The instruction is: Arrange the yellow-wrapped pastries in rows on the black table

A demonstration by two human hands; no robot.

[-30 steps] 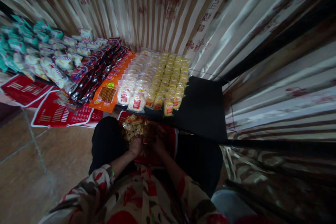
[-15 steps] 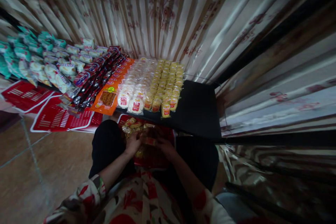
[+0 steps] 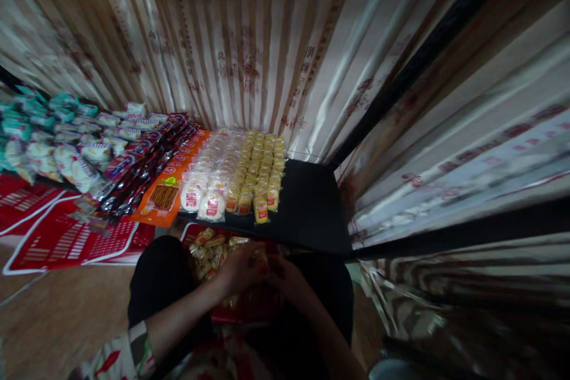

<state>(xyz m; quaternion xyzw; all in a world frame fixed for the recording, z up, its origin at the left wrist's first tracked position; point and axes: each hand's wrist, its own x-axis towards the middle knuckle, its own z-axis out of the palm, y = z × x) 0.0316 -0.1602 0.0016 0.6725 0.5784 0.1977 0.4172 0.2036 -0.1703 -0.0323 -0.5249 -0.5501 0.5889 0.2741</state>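
My left hand (image 3: 239, 270) is over a red basket (image 3: 231, 313) between my knees, its fingers closed on small wrapped snacks (image 3: 259, 258). Beside it, my right hand (image 3: 285, 278) has its fingers curled in against the same snacks from the other side; its fingertips are dim and partly hidden. Loose gold-wrapped snacks (image 3: 209, 254) lie in the basket to the left of my hands. On the black shelf (image 3: 312, 208) just beyond stand rows of yellow wrapped snacks (image 3: 260, 175) and white round wrapped snacks (image 3: 212, 202).
Left along the shelf lie an orange pretzel-stick bag (image 3: 162, 199), dark red packets (image 3: 146, 160), white packets (image 3: 75, 166) and green packets (image 3: 18, 124). Red baskets (image 3: 66, 237) stand below. A pleated curtain (image 3: 249, 41) hangs behind, with a dark pole (image 3: 383, 113) to the right.
The view has shifted, so the shelf appears lower and farther left. My hands have drawn closer together around the snacks over the basket.
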